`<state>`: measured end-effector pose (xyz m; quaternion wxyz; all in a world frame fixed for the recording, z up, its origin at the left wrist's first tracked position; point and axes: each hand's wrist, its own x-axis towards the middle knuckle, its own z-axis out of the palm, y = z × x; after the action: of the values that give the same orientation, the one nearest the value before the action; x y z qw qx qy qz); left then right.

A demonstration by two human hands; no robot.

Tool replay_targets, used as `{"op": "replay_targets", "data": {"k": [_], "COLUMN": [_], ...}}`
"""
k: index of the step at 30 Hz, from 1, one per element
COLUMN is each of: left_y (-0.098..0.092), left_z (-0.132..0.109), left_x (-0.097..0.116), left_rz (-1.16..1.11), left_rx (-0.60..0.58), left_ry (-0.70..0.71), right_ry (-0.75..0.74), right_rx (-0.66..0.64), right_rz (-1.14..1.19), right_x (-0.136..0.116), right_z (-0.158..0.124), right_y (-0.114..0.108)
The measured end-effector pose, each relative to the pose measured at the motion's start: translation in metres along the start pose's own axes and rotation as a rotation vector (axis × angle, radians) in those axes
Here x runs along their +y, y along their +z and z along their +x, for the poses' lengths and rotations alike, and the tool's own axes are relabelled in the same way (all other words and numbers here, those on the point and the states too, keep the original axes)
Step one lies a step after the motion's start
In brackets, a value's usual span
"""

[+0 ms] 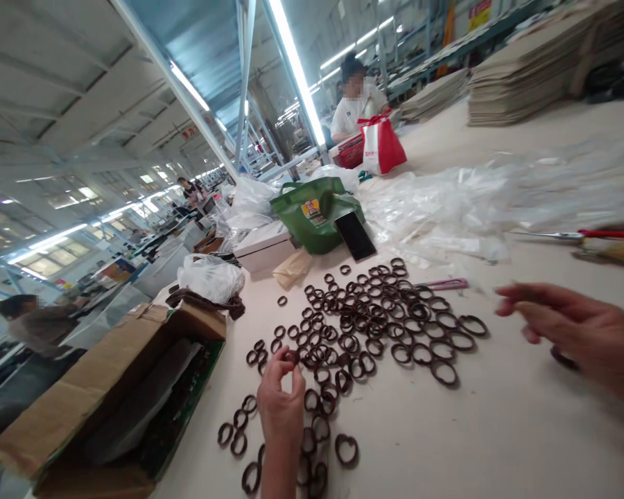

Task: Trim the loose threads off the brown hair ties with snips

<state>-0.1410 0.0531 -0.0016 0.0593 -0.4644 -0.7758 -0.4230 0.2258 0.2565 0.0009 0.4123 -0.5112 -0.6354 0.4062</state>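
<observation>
Many dark brown rings (444, 373) lie spread over the pale table (416, 430). My left hand (283, 395) is among them at the lower middle, thumb and index finger curled together on a dark ring (290, 355) at their tips. At the right, above the table, my right hand (566, 326) is slightly blurred, its thumb and fingers brought close together; whether anything is between the fingertips is too small to tell. A dark ring (564, 358) shows partly beneath my right hand.
An open cardboard box (83, 388) stands at the left. Behind the rings are a green bag (312, 215), a phone (355, 235) and clear plastic (437, 208). Scissors (551, 236) lie at the right. A person (351, 104) sits across the table.
</observation>
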Motion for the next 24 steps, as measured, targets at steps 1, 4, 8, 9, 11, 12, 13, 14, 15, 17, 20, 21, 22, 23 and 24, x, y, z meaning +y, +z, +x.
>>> {"op": "replay_targets", "data": {"k": [1, 4, 8, 9, 11, 12, 13, 14, 15, 17, 20, 21, 22, 23, 24], "left_y": [0.010, 0.037, 0.062, 0.066, 0.072, 0.073, 0.075, 0.076, 0.077, 0.078, 0.081, 0.081, 0.081, 0.081, 0.081], "left_z": [-0.004, -0.012, -0.021, -0.023, -0.027, -0.029, -0.030, -0.031, -0.032, -0.033, -0.035, -0.035, -0.036, -0.037, -0.038], "left_x": [0.013, 0.043, 0.064, 0.067, 0.073, 0.075, 0.077, 0.079, 0.081, 0.082, 0.081, 0.080, 0.079, 0.079, 0.079], "left_rz": [-0.054, -0.242, -0.542, -0.596, -0.663, -0.666, -0.647, -0.602, -0.535, -0.381, -0.208, -0.165, -0.127, -0.094, -0.070], "left_rx": [-0.017, -0.089, -0.151, -0.159, -0.183, -0.192, -0.200, -0.201, -0.203, -0.214, -0.234, -0.233, -0.222, -0.214, -0.208], "left_ry": [-0.001, -0.095, -0.343, -0.403, -0.490, -0.513, -0.520, -0.506, -0.473, -0.363, -0.126, -0.044, 0.029, 0.092, 0.137], "right_ry": [0.024, 0.026, 0.076, 0.126, 0.211, 0.227, 0.232, 0.228, 0.220, 0.199, 0.165, 0.151, 0.135, 0.120, 0.105], "right_rx": [-0.089, -0.401, -0.676, -0.709, -0.728, -0.747, -0.763, -0.774, -0.775, -0.743, -0.694, -0.686, -0.679, -0.673, -0.666], "right_rz": [0.118, 0.267, 0.380, 0.418, 0.497, 0.526, 0.559, 0.591, 0.619, 0.655, 0.669, 0.671, 0.670, 0.666, 0.657], "right_x": [-0.016, -0.051, -0.058, -0.055, -0.047, -0.044, -0.041, -0.040, -0.039, -0.039, -0.039, -0.038, -0.037, -0.036, -0.035], "right_z": [0.000, 0.001, 0.001, 0.000, -0.006, -0.010, -0.013, -0.016, -0.019, -0.022, -0.023, -0.023, -0.023, -0.023, -0.024], "right_y": [0.011, 0.048, 0.098, 0.109, 0.125, 0.131, 0.135, 0.137, 0.139, 0.138, 0.137, 0.137, 0.138, 0.139, 0.140]}}
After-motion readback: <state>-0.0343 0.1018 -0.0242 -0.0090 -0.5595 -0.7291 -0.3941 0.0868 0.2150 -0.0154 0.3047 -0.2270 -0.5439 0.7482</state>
